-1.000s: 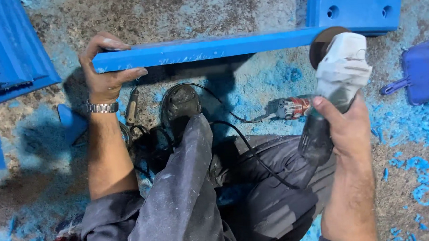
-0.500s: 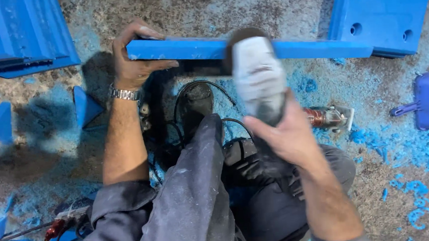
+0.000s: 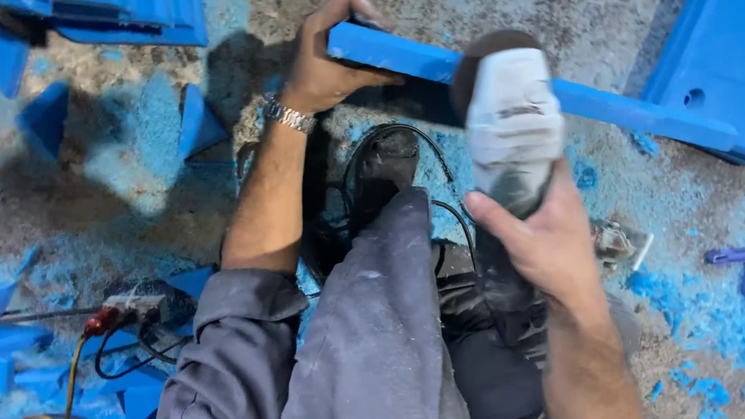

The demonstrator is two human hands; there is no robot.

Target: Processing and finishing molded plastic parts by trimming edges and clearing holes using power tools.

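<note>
1. The rough concrete floor (image 3: 549, 13) is dusted all over with blue shavings, thickest toward its right edge.
2. A big blue plastic panel (image 3: 721, 47) sits in the top right corner.
3. A long blue plastic bar (image 3: 622, 107) runs out from that panel across the top of the floor.
4. The right hand (image 3: 544, 243) is wrapped tight around a dusty grey angle grinder (image 3: 512, 126), its disc right at the bar.
5. The left hand (image 3: 327, 63) is clamped on the bar's free end.

Rough concrete floor (image 3: 600, 19) dusted with blue shavings (image 3: 700, 303), blue plastic offcuts (image 3: 198, 125) scattered left, stacked blue panels (image 3: 124, 14) top left, hard light casting dark shadows
</note>
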